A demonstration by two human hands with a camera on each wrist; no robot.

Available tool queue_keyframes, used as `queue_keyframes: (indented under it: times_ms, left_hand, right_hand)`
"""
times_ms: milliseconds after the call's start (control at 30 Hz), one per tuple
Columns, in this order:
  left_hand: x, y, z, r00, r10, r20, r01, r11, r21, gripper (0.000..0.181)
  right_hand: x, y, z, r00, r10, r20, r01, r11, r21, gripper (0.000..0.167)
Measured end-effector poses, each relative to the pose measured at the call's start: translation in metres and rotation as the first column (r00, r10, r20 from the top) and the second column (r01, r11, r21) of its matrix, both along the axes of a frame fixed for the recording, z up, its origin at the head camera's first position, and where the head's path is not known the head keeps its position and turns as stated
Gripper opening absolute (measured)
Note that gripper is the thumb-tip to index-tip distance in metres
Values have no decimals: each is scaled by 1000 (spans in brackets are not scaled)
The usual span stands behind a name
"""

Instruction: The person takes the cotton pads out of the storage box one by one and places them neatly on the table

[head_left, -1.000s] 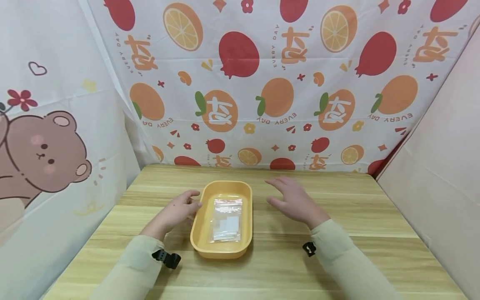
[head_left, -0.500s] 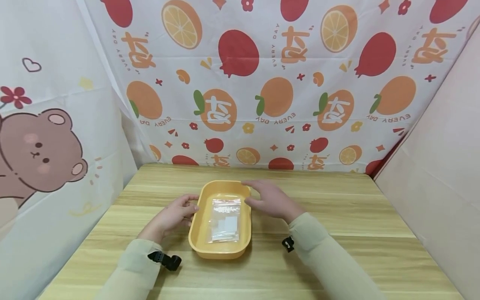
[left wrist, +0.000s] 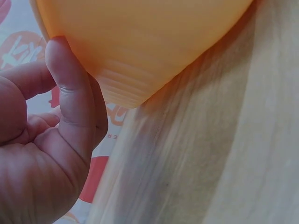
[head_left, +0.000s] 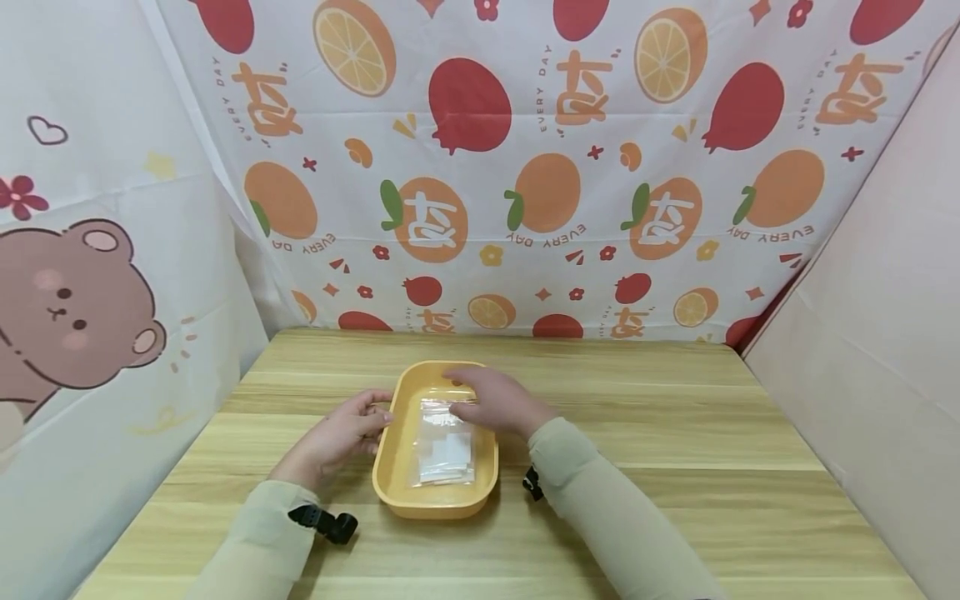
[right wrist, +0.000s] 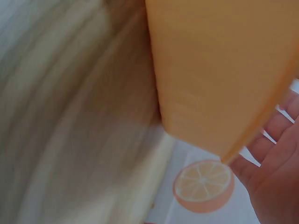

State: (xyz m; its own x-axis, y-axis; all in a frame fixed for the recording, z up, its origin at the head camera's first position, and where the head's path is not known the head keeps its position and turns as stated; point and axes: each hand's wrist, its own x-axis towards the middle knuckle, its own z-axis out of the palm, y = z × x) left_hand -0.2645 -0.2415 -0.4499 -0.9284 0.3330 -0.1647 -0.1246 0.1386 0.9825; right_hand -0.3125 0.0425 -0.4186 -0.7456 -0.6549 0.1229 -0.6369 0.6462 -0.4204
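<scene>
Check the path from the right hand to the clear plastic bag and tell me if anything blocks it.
Nothing visible blocks it: the right hand is over the side of the yellow tray, and nothing shows between it and the clear plastic bag inside.

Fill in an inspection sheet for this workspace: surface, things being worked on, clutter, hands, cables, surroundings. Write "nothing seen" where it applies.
Surface: light wood-grain table.
Job's things: yellow tray on the table; in it lies a clear bag holding white pieces.
Clutter: nothing seen.
Left hand: at the tray's left rim, thumb against it.
Right hand: reaches over the tray's right rim, above the bag's far end; contact with the bag cannot be told.
Cables: nothing seen; a black wrist device shows at the left cuff.
Surroundings: fruit-print cloth behind, bear-print cloth at left, pale plain cloth at right.
</scene>
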Motion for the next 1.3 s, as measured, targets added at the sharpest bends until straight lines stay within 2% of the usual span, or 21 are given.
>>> queue_keyframes:
  times_ms: [133,300,533,733,900,1033,1300]
  left_hand:
    - [0,0,-1,1000,13,9,-13,1000,-3,52]
    - [0,-2,-2,1000,23,7,-23,1000,-5,51]
    - [1,-2,-2,999,28,15,-28,1000,-2,51]
    - [1,0,1,999,36,17,-36,999,-2,51]
    - [2,2,2,999,33,15,-33,999,-8,51]
    - [2,1,1,1000,21,18,-21,1000,-10,50]
    - [0,2,2,999,34,16,-34,999,-14,50]
  right_hand:
    - [-5,-10,-10,1000,7,-28,-6,1000,19,57]
    - [-4,-19,-14,998,8,-65,-1,994,113,62]
    - [-1,-29,-12,997,-56,-62,69,971,227,73]
    - [-6,-32,-18,994,-59,-87,84,945,316,74]
    - [-6,-32,-21,995,-30,-96,64,928,368,63]
    - [-3,-32,-19,994,-1,-111,41,929,368,48]
    - [0,-31,-14,991,-24,-129,60,957,285,27]
